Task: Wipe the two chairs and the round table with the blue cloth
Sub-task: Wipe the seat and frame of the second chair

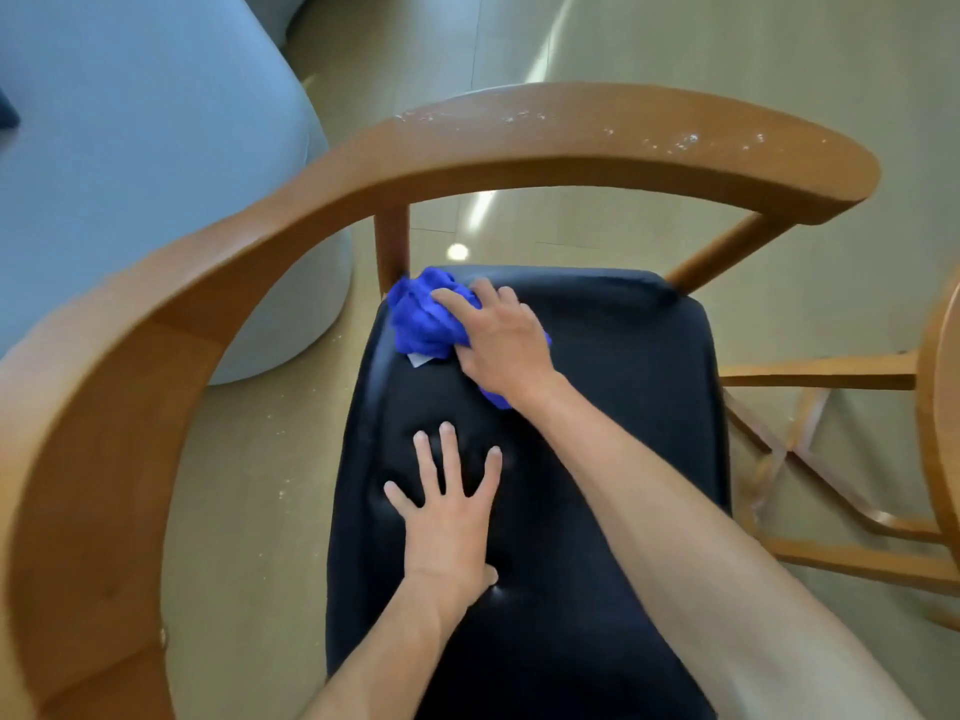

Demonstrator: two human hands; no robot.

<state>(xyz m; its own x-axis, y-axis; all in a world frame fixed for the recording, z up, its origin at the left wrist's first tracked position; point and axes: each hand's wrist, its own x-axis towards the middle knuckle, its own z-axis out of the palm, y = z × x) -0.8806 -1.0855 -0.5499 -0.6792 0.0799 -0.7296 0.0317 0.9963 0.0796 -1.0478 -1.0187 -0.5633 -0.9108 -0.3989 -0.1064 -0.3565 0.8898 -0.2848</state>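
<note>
Tiled floor [649, 59], wooden chair [519, 142] with a black seat [597, 407].
Right hand [501, 340] presses the bunched blue cloth [423, 317]; left hand [449, 504] lies flat and open. Crumbs on the backrest could fall onto the wiped seat.

The black padded seat [597, 459] of the wooden chair [467, 148] is carrying 2 hands and 1 blue cloth [426, 319]. The cloth is lying bunched under the right hand [498, 340], just beyond the flat left hand [447, 511].

No text, brand, number or sign can be read anywhere. A small white tag [420, 360] pokes out beneath the blue cloth [426, 319], but it shows no legible print.
</note>
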